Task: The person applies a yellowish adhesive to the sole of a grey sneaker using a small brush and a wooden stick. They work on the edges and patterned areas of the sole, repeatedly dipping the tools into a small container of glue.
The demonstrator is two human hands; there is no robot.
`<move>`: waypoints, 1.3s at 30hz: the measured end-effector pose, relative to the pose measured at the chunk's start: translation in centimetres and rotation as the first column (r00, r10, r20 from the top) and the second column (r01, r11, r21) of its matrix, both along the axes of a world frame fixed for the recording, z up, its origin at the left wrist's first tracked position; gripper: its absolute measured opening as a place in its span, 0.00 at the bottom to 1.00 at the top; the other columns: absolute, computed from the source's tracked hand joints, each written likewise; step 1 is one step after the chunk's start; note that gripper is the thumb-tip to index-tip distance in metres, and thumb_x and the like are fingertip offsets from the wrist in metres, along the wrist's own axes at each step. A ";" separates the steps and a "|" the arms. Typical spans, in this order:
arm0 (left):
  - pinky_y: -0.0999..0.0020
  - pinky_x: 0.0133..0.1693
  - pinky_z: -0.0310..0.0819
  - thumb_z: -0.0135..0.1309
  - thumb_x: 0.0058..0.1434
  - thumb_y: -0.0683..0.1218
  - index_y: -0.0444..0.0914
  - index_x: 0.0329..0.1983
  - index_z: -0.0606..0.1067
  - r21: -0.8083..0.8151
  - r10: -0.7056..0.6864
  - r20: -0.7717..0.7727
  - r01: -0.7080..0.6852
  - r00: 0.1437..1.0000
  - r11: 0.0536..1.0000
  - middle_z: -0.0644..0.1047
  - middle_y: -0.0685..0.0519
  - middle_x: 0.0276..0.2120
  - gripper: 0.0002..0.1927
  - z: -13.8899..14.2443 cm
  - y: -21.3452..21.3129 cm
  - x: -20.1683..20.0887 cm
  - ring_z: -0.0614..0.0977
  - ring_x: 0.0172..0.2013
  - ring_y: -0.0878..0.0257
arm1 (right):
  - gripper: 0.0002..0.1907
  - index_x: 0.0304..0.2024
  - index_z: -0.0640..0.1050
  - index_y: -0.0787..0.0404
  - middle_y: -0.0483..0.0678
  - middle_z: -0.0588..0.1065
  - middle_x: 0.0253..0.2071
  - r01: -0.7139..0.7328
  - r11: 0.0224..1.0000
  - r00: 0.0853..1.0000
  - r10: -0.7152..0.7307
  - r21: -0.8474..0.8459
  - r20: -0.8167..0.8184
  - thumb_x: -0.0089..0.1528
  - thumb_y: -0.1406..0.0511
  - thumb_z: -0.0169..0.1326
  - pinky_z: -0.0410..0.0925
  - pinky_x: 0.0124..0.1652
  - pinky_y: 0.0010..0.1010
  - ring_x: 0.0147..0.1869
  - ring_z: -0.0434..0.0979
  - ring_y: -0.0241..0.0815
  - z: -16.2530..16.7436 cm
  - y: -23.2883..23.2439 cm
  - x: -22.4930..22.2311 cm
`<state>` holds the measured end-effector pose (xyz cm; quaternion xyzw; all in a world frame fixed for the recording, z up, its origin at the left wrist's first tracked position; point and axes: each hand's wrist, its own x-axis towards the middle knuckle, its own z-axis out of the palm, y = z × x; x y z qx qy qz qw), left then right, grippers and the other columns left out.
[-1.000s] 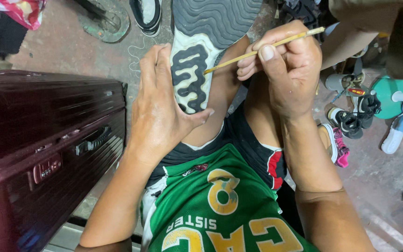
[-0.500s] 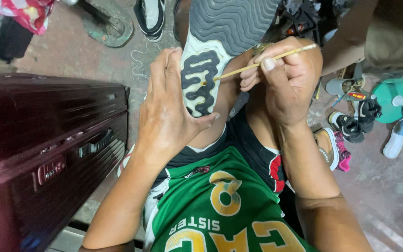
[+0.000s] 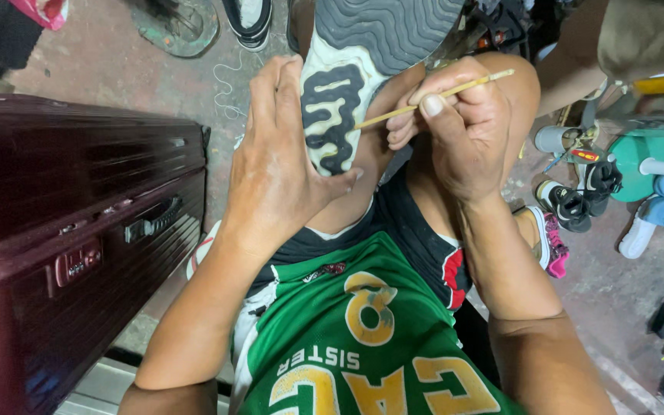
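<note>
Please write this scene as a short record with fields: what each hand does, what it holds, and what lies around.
Left hand: the left hand grips the side of the upturned shoe with grey and cream wavy rubber sole, thumb on the sole's edge.
Right hand: the right hand pinches a thin pale wooden stick.
Stick tip: at the sole's edge, close to the dark pattern.
Left side: dark red hard suitcase.
Right side: several loose shoes on the reddish concrete floor.
Clothing: green sleeveless jersey.
</note>
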<state>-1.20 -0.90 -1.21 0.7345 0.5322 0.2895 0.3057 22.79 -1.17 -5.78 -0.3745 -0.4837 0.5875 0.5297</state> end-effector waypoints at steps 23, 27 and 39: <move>0.53 0.51 0.75 0.82 0.40 0.53 0.34 0.76 0.52 0.046 0.118 -0.087 -0.114 0.989 0.992 0.68 0.41 0.52 0.67 0.0 -1.1 0.3 0.76 0.51 0.42 | 0.02 0.40 0.78 0.68 0.52 0.79 0.42 -0.090 0.933 0.406 -0.285 0.348 0.868 0.69 0.73 0.56 0.72 0.49 0.34 0.49 0.80 0.41 4.1 1.5 4.9; 0.54 0.53 0.75 0.81 0.44 0.52 0.35 0.76 0.54 0.076 0.144 -0.025 -0.141 0.989 0.987 0.69 0.42 0.54 0.63 -0.5 -1.5 0.0 0.76 0.54 0.43 | 0.06 0.45 0.78 0.70 0.54 0.78 0.39 0.180 0.947 0.646 -0.316 0.265 0.694 0.75 0.70 0.57 0.70 0.41 0.31 0.38 0.77 0.43 4.6 1.0 6.6; 0.53 0.55 0.74 0.80 0.44 0.53 0.35 0.74 0.56 0.074 0.139 0.008 -0.140 0.990 0.987 0.69 0.41 0.56 0.60 -0.8 -1.5 -0.3 0.76 0.57 0.42 | 0.13 0.48 0.71 0.69 0.60 0.75 0.37 0.313 0.940 0.948 -0.318 0.139 0.018 0.75 0.64 0.57 0.71 0.31 0.29 0.30 0.76 0.44 4.5 -3.0 0.9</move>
